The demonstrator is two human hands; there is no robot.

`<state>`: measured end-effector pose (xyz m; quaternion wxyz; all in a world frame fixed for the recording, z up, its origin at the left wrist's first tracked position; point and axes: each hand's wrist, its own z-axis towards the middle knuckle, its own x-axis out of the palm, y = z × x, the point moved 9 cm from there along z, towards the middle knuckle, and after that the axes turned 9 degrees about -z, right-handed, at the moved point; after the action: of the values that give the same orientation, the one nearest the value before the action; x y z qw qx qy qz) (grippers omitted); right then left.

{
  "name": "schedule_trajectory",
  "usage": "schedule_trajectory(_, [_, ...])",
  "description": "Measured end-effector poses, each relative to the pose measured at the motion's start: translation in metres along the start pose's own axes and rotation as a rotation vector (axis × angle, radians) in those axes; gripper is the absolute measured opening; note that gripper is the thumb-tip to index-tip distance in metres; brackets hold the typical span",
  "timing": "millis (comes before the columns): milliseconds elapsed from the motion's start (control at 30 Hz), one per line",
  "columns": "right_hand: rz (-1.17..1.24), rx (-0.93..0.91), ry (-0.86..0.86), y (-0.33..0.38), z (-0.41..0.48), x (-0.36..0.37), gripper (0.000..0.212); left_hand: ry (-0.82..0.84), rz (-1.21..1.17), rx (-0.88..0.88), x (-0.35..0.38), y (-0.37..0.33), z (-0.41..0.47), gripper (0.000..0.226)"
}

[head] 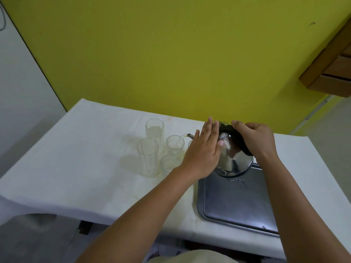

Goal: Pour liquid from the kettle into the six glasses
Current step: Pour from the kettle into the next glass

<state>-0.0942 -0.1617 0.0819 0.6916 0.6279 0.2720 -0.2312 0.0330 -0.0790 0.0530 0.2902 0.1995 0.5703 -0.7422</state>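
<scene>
Nearest, just below the right hand, a dull grey rectangular metal tray (237,202) lies on the white cloth-covered table (76,158), its near right corner cut off behind the right forearm; a few drops of water sit on it near its far edge.

The right hand (256,140) is clenched around the black handle (237,138) of the shiny round steel kettle (234,160), holding it tipped toward the left with its base lifted over the tray's far edge. The left hand (204,150) is flat and open, fingers straight and together, its palm pressed against the kettle's top and left flank; it grips nothing. Whether it touches the lid itself cannot be told, since the hand covers that part.

Beyond the left hand's fingers the thin steel spout (189,136) sticks out, and a pale stream runs from it into a short clear drinking glass (175,145), which holds cloudy liquid. Left of the wrist stands another short clear glass (170,163); its contents are hard to make out. Farther left is a tall clear ribbed glass (148,157), and beyond it a tall clear faceted glass (154,130) partly filled. A sliver of one more glass rim (190,143) shows at the left hand's edge, mostly hidden. Only five glasses can be seen.
</scene>
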Motion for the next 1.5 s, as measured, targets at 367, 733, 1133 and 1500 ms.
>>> schedule_trajectory(367, [-0.139,-0.013,-0.012,0.005,-0.002,0.006,0.049,0.004,-0.029,-0.018,0.006,0.016,-0.001,0.055])
schedule_trajectory(733, [-0.276,-0.047,-0.029,0.015,-0.001,0.007,0.053,-0.022,-0.076,-0.022,0.01,0.025,-0.002,0.055])
schedule_trajectory(1133, [-0.306,-0.037,-0.007,0.015,0.001,0.012,0.053,-0.021,-0.094,-0.033,0.014,0.032,-0.001,0.056])
schedule_trajectory(1500, [-0.123,0.026,-0.016,-0.003,0.007,0.005,0.052,0.012,-0.024,0.031,0.009,0.017,0.008,0.055])
